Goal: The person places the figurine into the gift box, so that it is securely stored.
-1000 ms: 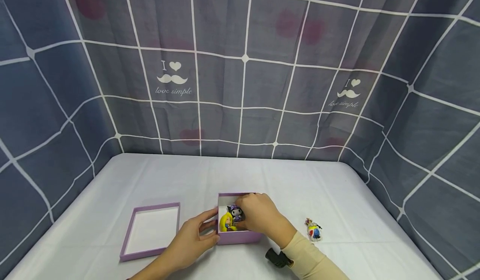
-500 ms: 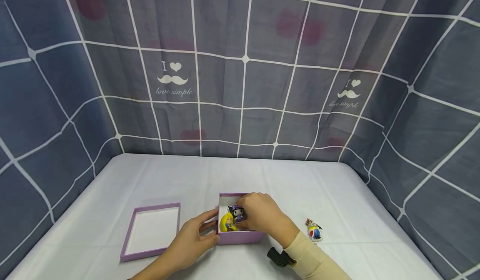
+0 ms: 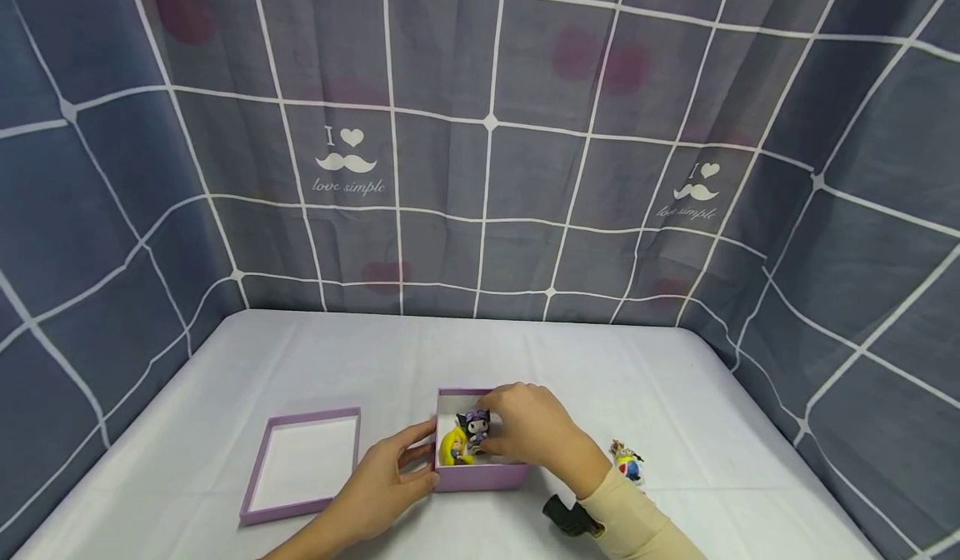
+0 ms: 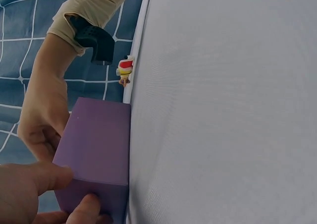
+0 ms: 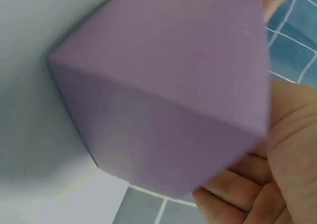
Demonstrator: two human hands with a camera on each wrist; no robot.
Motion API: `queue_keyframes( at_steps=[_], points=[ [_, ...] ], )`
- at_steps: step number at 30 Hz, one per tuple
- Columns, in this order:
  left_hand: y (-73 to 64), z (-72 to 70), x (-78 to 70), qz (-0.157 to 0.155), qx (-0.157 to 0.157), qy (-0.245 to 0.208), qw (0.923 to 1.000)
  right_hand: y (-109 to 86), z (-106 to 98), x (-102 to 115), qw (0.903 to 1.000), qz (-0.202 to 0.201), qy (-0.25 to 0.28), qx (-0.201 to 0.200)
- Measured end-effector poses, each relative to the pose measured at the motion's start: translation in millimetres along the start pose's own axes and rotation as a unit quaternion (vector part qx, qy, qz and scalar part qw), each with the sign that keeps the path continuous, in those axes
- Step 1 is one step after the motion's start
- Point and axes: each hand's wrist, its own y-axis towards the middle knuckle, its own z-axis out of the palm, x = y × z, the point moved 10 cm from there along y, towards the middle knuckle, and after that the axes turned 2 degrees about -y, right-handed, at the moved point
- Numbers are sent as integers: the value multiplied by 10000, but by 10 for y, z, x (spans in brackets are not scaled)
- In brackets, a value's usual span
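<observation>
A small figurine [image 3: 476, 428] with a black pointed hood and white face stands in an open purple box [image 3: 481, 478]. My right hand [image 3: 534, 428] reaches over the box's right side, thumb and forefinger at the figurine's right edge; the fingertips are partly hidden. Beside it, to the left, is a yellow-haired figurine [image 3: 454, 447]. My left hand [image 3: 384, 478] rests its fingers and thumb against the left side of the box, as the left wrist view shows at the box's corner. In the right wrist view the curled fingers [image 5: 233, 188] of my right hand show beyond the box.
A purple-rimmed lid [image 3: 300, 465] lies inner side up on the white table [image 3: 390, 352], left of the box. Another colourful figurine [image 3: 627, 462] lies to the right. A dark wrist camera [image 3: 572, 517] is at the right cuff. A grid-patterned curtain [image 3: 442, 160] surrounds the table.
My right hand has drifted slightly right, and the black-hooded figurine has shifted a little the same way and shows more fully. My left hand and the lid stay in place.
</observation>
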Motion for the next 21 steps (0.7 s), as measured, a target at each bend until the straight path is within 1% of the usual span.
queue_keyframes(
  at_steps=[4, 9, 12, 15, 18, 21],
  points=[
    [-4, -5, -6, -8, -26, 56, 10000, -89, -130, -67, 9994, 8, 286, -182],
    [-3, -15, -6, 35, -53, 101, 9999, -216, -365, -162, 9955, -185, 641, -672],
    [-3, -15, 2, 42, -48, 108, 9999, -303, -492, -252, 9926, -222, 767, -919],
    [-3, -14, 10, 27, -36, 126, 9999, -395, -592, -366, 9906, -131, 861, -1052],
    [-2, -10, 12, 14, -24, 124, 9999, -499, -652, -510, 9899, 83, 919, -1079],
    [-2, -7, 13, 3, -15, 120, 9999, -623, -674, -667, 9899, 359, 850, -1076]
  ],
)
